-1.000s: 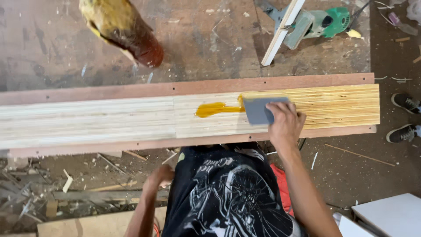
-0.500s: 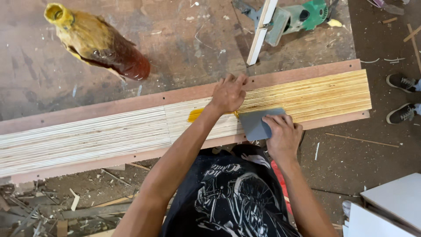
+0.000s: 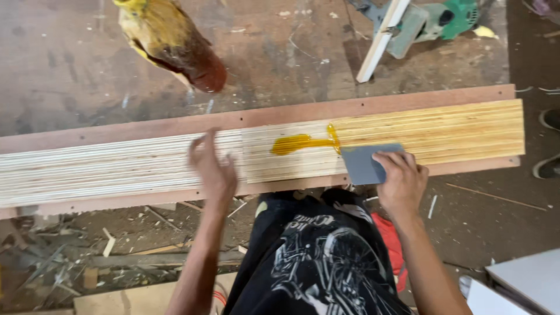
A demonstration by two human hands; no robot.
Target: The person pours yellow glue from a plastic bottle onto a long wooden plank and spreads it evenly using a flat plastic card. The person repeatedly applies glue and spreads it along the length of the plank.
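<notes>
Now the right hand (image 3: pixel 401 184) pinches a flat grey scraper (image 3: pixel 363 164) at the near edge of the striped, pale laminated board (image 3: pixel 116 166), fingers closed on it. At ten o'clock from the scraper sits a glossy amber glue puddle (image 3: pixel 300 142). Left hand (image 3: pixel 213 169) hovers open over the board, fingers spread, holding nothing. A glue-smeared yellow-and-red bottle (image 3: pixel 175 44) lies at twelve o'clock; a green power tool (image 3: pixel 446 20) at two.

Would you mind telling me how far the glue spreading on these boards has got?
Right part of the boards looks coated yellow. A glue puddle lies unspread beside the grey spreader in the right hand. Left hand rests on the pale, bare stretch left.
</notes>
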